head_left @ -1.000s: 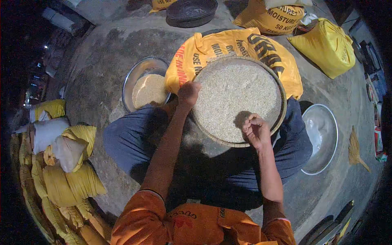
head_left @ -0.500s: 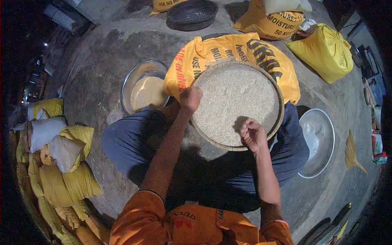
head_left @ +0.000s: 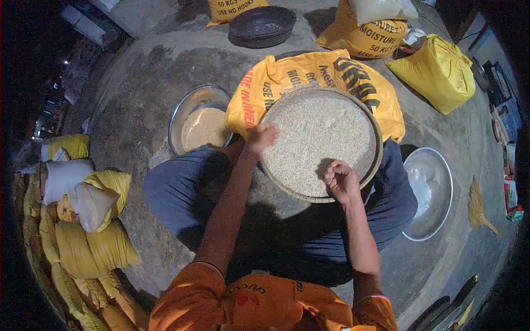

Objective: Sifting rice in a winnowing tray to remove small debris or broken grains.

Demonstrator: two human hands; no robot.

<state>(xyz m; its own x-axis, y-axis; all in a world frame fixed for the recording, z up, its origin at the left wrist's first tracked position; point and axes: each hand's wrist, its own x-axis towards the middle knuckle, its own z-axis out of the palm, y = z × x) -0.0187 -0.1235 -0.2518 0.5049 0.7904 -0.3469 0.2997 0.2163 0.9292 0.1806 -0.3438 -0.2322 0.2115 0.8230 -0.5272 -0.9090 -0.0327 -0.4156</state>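
A round woven winnowing tray (head_left: 377, 160) rests in front of me, full of pale grain (head_left: 320, 140). It lies over an orange-yellow sack (head_left: 243, 110) spread across something rounded beyond my knees. At the tray's left rim is my left hand (head_left: 263, 138), its fingers curled and slightly blurred; what they hold, if anything, cannot be made out. My right hand (head_left: 342, 181) hovers above the grain near the tray's lower right edge, palm turned up and fingertips pinched together. Anything between those fingertips is too small to see.
Left of the tray stands a metal basin (head_left: 174, 124) holding yellowish grain (head_left: 203, 129). On the right are another metal basin (head_left: 436, 187) and a small broom (head_left: 477, 207). A black pan (head_left: 262, 27), full sacks (head_left: 439, 74) and piled bags (head_left: 94, 251) lie around on the floor.
My left hand has shifted slightly, its fingers now reaching a little further over the tray's edge. The right hand keeps its pinch in nearly the same place. The view has tilted slightly.
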